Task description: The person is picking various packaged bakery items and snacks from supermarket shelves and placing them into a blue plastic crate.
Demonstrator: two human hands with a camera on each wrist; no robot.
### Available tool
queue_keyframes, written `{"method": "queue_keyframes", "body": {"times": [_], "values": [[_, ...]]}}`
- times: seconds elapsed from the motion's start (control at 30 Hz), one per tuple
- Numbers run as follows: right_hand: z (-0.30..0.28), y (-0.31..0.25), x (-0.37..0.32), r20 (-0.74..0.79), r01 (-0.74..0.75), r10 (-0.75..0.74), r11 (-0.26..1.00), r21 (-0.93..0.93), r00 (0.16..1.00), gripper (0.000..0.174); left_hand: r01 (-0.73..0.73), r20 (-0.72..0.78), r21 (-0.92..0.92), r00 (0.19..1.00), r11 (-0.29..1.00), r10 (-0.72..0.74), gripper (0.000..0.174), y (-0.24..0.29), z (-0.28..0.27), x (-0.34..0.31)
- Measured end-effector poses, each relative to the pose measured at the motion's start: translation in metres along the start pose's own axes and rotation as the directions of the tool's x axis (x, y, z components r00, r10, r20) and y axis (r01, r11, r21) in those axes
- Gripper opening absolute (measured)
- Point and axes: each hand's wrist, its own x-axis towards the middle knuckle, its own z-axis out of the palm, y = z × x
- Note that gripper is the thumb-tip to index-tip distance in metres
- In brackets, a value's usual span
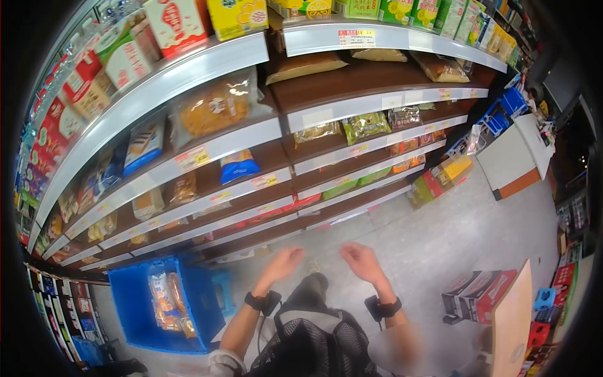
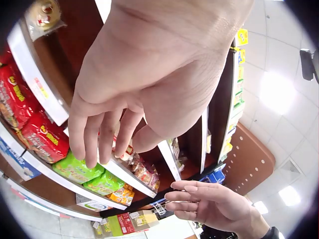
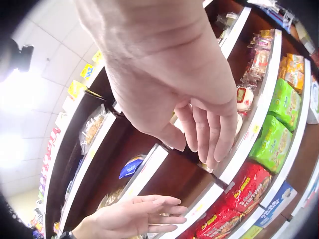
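Note:
Both hands are held out in front of the body, apart, with nothing in them. In the head view the left hand [image 1: 284, 264] is left of the knees and the right hand [image 1: 363, 262] is to their right. Seen close in the left wrist view, the left hand [image 2: 149, 74] has loosely bent fingers. The right hand [image 3: 169, 79] hangs relaxed in its own wrist view. Facing them are snack shelves with a large bagged pastry [image 1: 217, 113], a blue-and-white packet [image 1: 239, 166], red noodle packs [image 3: 249, 186] and green noodle packs [image 3: 271, 142].
A blue crate [image 1: 210, 295] holding several packaged breads [image 1: 164, 301] stands at the left, by a light blue stool [image 1: 224, 292]. Drink cartons [image 1: 176, 25] line the top shelf. At the right are dark red boxes [image 1: 480, 295], a wooden board [image 1: 512, 314] and a carton [image 1: 443, 179].

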Motion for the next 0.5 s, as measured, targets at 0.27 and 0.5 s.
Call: {"method": "queue_keyframes", "body": {"times": [0.27,0.5], "values": [[-0.052,0.002,0.079,-0.076,0.001,0.011,0.989,0.147,0.997,0.023,-0.228,-0.060,-0.099,0.973,0.969,0.223,0.025,0.078,-0.004,0.087],[-0.099,-0.017,0.134,-0.099,0.010,0.006,0.986,0.164,0.995,0.021,-0.129,-0.066,-0.188,0.991,0.974,0.119,0.025,0.116,-0.006,0.132]]}}
